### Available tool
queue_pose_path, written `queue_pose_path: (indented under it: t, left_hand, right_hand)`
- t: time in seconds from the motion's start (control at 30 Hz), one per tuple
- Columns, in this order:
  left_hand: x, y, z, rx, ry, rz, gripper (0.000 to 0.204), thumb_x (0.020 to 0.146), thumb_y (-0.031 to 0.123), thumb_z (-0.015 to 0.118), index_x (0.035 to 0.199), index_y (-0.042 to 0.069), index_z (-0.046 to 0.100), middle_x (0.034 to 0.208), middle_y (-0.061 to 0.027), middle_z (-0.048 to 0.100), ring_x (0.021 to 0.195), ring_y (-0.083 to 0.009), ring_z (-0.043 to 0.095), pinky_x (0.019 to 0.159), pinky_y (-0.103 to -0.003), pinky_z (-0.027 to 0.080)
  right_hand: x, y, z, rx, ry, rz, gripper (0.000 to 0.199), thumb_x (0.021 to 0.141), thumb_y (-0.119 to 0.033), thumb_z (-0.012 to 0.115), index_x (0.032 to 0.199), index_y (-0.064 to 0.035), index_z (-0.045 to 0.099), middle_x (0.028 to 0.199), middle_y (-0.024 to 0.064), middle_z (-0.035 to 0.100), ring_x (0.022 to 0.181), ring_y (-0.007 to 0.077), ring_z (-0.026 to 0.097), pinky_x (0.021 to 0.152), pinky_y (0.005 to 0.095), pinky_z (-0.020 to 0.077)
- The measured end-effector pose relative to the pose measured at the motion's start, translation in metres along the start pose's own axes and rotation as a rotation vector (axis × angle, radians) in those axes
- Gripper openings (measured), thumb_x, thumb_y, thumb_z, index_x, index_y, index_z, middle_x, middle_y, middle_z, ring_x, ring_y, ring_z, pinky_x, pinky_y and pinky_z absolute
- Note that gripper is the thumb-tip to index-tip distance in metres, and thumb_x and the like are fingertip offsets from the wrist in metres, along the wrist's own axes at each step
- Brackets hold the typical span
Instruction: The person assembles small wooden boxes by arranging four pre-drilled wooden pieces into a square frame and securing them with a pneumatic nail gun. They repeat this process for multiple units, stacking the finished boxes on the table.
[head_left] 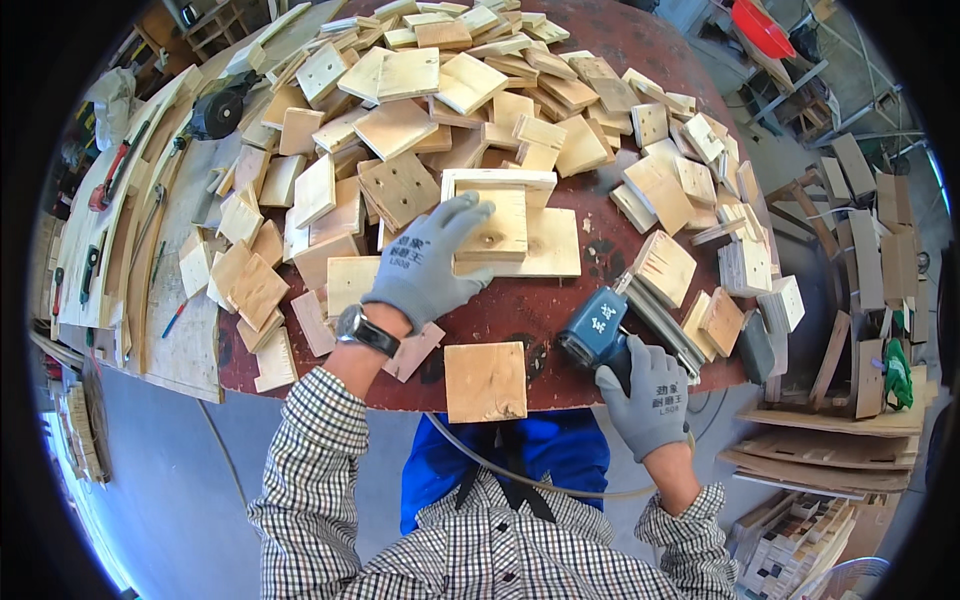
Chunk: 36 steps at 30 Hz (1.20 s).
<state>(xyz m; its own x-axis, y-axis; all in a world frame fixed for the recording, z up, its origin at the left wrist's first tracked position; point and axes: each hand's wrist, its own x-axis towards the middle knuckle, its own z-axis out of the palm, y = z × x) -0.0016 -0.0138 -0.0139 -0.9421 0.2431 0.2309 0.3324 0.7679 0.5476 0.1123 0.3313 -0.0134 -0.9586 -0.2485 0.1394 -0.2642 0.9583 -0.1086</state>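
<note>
My left hand (pixel 430 265), in a grey work glove, reaches across the left end of a small wooden block assembly (pixel 502 225). Its fingers lie on the upright and inner pieces, and the thumb is at the near edge. The assembly has a wider board at its base and a strip along its far side. To the right, my right hand (pixel 648 400), gloved alike, is closed around the dark handle of a blue nail gun (pixel 596 326). The gun lies at the table's near edge, its nose pointing away. A square wooden block (pixel 485 383) sits between my arms at the edge.
A large heap of wooden blocks (pixel 400 75) covers the far part of the red-brown table (pixel 570 385). More blocks (pixel 660 190) lie at right. A black power tool (pixel 217 108) and hand tools rest on boards at left. A hose (pixel 540 491) crosses my lap.
</note>
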Motion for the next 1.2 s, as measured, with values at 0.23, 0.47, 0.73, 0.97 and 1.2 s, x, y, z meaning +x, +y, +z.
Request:
queue_pose_path:
  t: [0.23, 0.47, 0.73, 0.97, 1.2]
  left_hand:
    - [0.000, -0.015, 0.005, -0.062, 0.041, 0.033, 0.059, 0.084, 0.011, 0.082, 0.140, 0.010, 0.062, 0.155, -0.0090, 0.058, 0.137, -0.0344, 0.060, 0.117, -0.042, 0.050]
    - [-0.001, -0.017, 0.014, -0.035, 0.065, 0.010, 0.053, 0.084, 0.010, 0.082, 0.135, 0.010, 0.066, 0.155, -0.0090, 0.059, 0.137, -0.0344, 0.060, 0.116, -0.042, 0.050]
    - [-0.006, -0.016, 0.020, 0.124, 0.167, 0.018, 0.043, 0.093, 0.034, 0.080, 0.129, 0.014, 0.068, 0.149, -0.0066, 0.063, 0.119, -0.0334, 0.069, 0.099, -0.043, 0.058]
    - [-0.004, -0.012, 0.026, 0.130, 0.194, 0.036, 0.042, 0.093, 0.033, 0.080, 0.129, 0.015, 0.068, 0.149, -0.0076, 0.062, 0.118, -0.0350, 0.068, 0.096, -0.043, 0.059]
    - [-0.005, -0.008, 0.022, 0.139, 0.190, 0.009, 0.043, 0.092, 0.032, 0.080, 0.130, 0.014, 0.069, 0.148, -0.0121, 0.062, 0.122, -0.0351, 0.068, 0.099, -0.044, 0.059]
  right_hand:
    - [0.010, 0.000, 0.023, -0.114, -0.083, 0.061, 0.075, 0.085, -0.046, 0.081, 0.140, -0.0039, 0.053, 0.103, 0.0122, 0.062, 0.094, 0.0308, 0.065, 0.082, 0.0464, 0.0479]
    - [0.027, -0.012, 0.012, -0.092, -0.291, 0.203, 0.088, 0.084, -0.032, 0.081, 0.156, 0.0006, 0.040, 0.112, 0.0166, 0.068, 0.100, 0.0343, 0.069, 0.091, 0.0471, 0.0531]
    - [0.059, -0.015, -0.047, 0.428, -0.263, 0.244, 0.059, 0.085, -0.029, 0.081, 0.137, -0.0064, 0.064, 0.113, 0.0199, 0.078, 0.102, 0.0372, 0.077, 0.090, 0.0460, 0.0597]
    - [0.130, -0.030, -0.136, 1.057, -0.453, 0.189, 0.026, 0.091, -0.015, 0.078, 0.114, -0.0042, 0.072, 0.084, 0.0038, 0.072, 0.070, 0.0083, 0.068, 0.063, 0.0263, 0.0554]
    - [0.202, -0.037, -0.130, 0.995, -0.617, 0.016, 0.018, 0.098, -0.017, 0.073, 0.102, -0.0011, 0.065, 0.069, 0.0043, 0.065, 0.055, 0.0105, 0.061, 0.053, 0.0250, 0.0490]
